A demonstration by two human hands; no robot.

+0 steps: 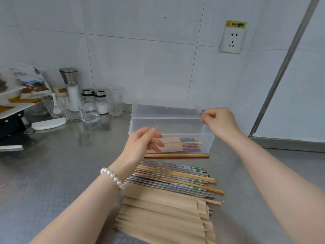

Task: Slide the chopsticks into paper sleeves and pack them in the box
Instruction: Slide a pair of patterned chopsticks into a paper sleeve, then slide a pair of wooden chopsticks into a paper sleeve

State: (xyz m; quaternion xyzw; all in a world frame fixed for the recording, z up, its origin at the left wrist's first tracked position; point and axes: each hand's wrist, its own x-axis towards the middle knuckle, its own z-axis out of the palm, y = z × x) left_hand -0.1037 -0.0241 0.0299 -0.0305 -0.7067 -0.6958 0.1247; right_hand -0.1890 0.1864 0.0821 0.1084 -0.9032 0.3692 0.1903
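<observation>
Paper sleeves (163, 213) near edge; right hand (219, 121) pinches box (168, 124) rim

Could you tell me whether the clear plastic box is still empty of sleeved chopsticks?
No, several sleeved chopsticks already lie inside the clear box, their patterned ends showing through its front wall.
</observation>
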